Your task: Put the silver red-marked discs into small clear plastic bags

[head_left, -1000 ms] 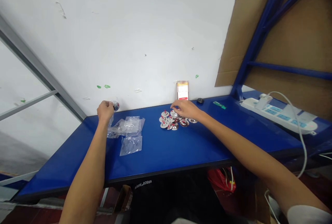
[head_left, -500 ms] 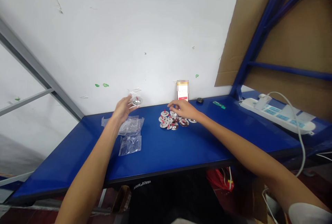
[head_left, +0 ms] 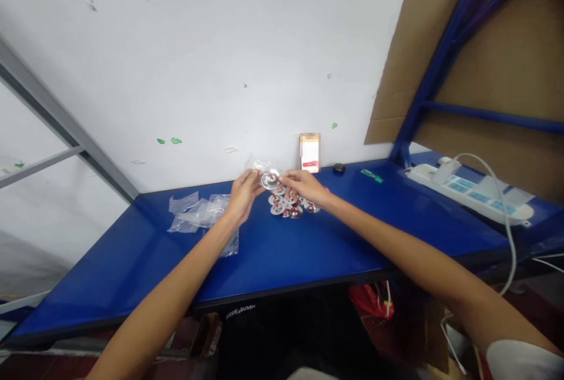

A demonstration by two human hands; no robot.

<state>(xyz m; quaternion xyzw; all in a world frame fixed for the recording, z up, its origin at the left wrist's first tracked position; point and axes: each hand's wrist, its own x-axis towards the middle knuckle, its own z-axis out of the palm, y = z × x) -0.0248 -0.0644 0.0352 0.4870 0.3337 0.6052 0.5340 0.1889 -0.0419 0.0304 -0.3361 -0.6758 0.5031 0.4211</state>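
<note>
My left hand is closed on a clear plastic bag, raised over the back of the blue table. At the bag sits a shiny round finger cymbal with a red loop; whether it is inside or in front of the film is hard to tell. My right hand pinches at the right edge of that cymbal. Below both hands lies a pile of finger cymbals with red loops, partly covered by my right hand. Flat clear bags are spread to the left, partly behind my left forearm.
A phone leans against the white wall behind the pile. Right of it lie a small black round object and a green item. A white power strip with a cable and a blue frame stand at the right.
My left hand has moved right with the bag, to above the pile. My right hand has come up from the pile, and its fingers now meet the cymbal at the bag.
</note>
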